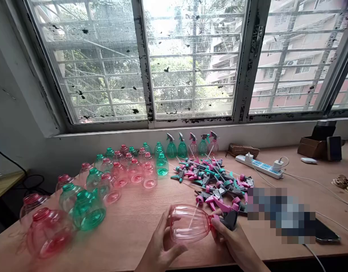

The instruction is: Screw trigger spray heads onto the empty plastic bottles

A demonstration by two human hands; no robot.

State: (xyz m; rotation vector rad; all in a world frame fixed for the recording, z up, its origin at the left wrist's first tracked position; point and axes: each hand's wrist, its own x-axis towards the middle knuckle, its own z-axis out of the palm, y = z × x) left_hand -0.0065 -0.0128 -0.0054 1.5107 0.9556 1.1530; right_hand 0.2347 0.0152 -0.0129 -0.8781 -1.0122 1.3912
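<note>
A clear pink spray bottle point(191, 223) lies on its side in the air between my two hands, above the table's front edge. My left hand point(165, 240) is wrapped around the bottle's base end. At the neck, my right hand point(226, 234) grips a dark grey and pink trigger spray head point(229, 220), whose white tube shows inside the bottle. Whether the head is fully screwed on, I cannot tell. Just beyond my hands lies a heap of loose trigger spray heads point(216, 181) in grey, pink and green.
Several open pink and green bottles point(135, 172) stand at the left. Bottles with spray heads point(181, 147) line the back wall. A white power strip point(259, 166), a brown package point(243, 150), a cardboard box point(312, 147) and a phone point(327, 230) sit to the right, with cables between.
</note>
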